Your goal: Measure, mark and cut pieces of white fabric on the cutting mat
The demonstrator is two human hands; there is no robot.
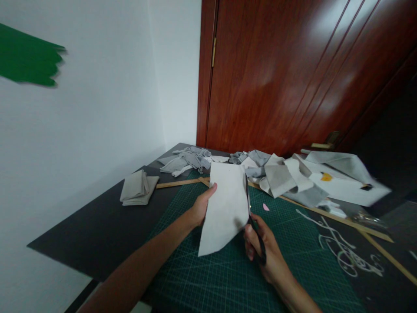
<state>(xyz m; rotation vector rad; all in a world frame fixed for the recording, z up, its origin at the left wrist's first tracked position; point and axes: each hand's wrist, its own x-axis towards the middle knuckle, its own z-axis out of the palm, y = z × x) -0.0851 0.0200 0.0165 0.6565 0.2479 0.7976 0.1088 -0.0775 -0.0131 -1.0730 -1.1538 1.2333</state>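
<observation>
A pale piece of fabric [224, 208] is held up over the green cutting mat [195, 278]. My left hand [200, 208] grips its left edge, thumb on the near face and the other fingers hidden behind. Dark-handled scissors [261, 248] are in my right hand [264, 243], whose fingers are wrapped round the handles. The blades point away from me along the fabric's right edge; how far they are apart cannot be made out. A small pink piece [266, 207] lies on the mat to the right of the scissors.
Folded fabric [138, 189] sits on the dark table [87, 226] at left. Grey scraps [192, 158] lie at the back, with a larger fabric heap [283, 174] at back right. Wooden strips [339, 217] cross the mat's far side. White cord [352, 256] lies tangled at right.
</observation>
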